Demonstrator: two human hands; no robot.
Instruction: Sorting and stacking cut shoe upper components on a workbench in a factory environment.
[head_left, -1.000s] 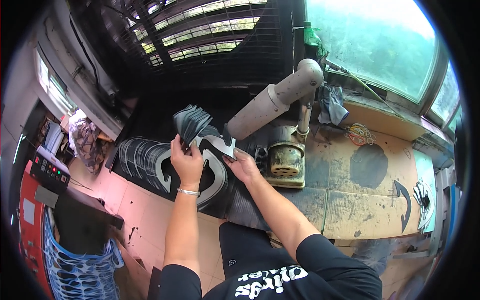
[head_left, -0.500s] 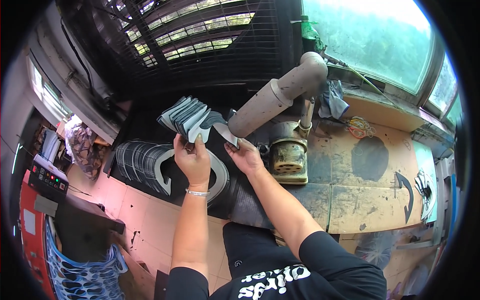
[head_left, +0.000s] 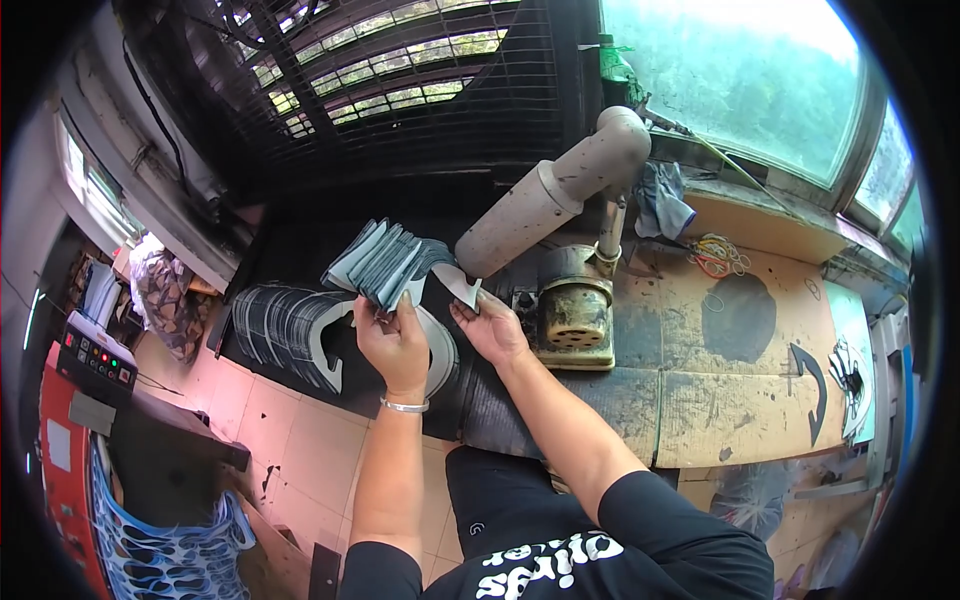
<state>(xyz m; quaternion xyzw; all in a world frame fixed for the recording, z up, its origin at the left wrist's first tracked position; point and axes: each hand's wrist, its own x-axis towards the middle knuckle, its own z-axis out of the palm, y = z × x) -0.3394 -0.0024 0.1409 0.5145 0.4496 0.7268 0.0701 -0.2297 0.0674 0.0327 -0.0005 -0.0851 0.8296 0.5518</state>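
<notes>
A fanned bundle of curved, flat cut pieces [head_left: 385, 262], dark grey with pale faces, is held up in front of me over the dark left part of the bench. My left hand [head_left: 392, 345] is closed on the bundle's left part, thumb on the near side. Pinched in the fingers of my right hand [head_left: 490, 327] is the pale, narrow end at the bundle's right. Below and left of my hands lies a long row of similar U-shaped pieces [head_left: 285, 330], standing close together in an arc, partly hidden by my left hand.
A thick grey pipe [head_left: 515, 225] slants down just beyond my right hand. Beside it stands a stained round machine part [head_left: 577, 315]. Stained cardboard [head_left: 740, 400] covers the right of the bench, with a dark curved piece [head_left: 812, 395] on it. A control box [head_left: 95, 350] stands left.
The bundle has tilted and its pieces lie closer together, with their edges turned more toward me. My left hand has shifted slightly down and right; the right hand has dropped a little.
</notes>
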